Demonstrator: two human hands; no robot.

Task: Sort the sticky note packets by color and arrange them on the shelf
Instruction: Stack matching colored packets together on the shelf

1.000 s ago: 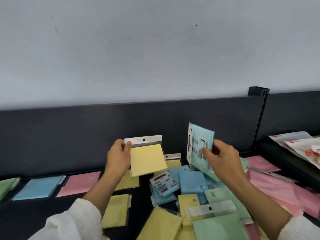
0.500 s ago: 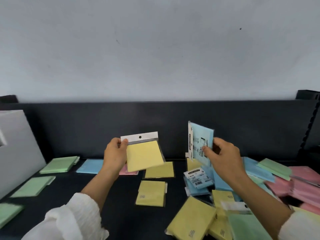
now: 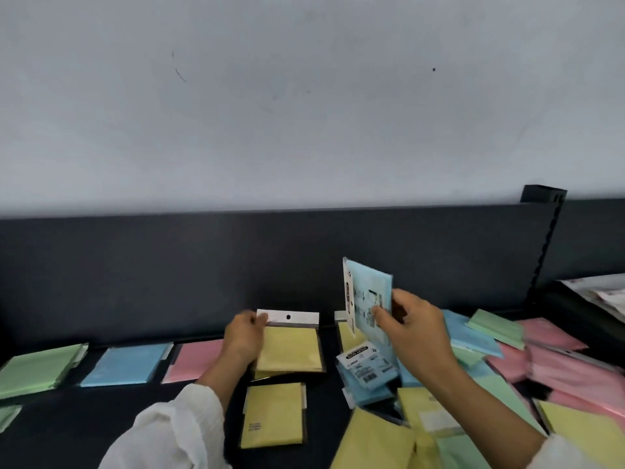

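Note:
My left hand [image 3: 244, 338] grips a yellow sticky note packet [image 3: 290, 346] by its left edge, low over another yellow packet on the dark shelf [image 3: 111, 418]. In front of that lies a third yellow packet [image 3: 273, 413]. My right hand [image 3: 414, 328] pinches a blue packet [image 3: 368, 299] held upright above the mixed pile [image 3: 473, 394] of blue, yellow, green and pink packets. Along the shelf's back, from left to right, lie a green packet [image 3: 37, 368], a blue packet [image 3: 126, 363] and a pink packet [image 3: 199, 358].
A dark back panel [image 3: 236, 265] closes the shelf behind the packets. A slotted black upright [image 3: 544, 245] stands at the right, with other packaged goods [image 3: 605, 297] beyond it. A second green packet [image 3: 8, 416] shows at the left edge.
My left hand has lowered the yellow packet from mid-air down onto the yellow packet on the shelf. My right hand still holds the blue packet upright. The view has swung back to the right.

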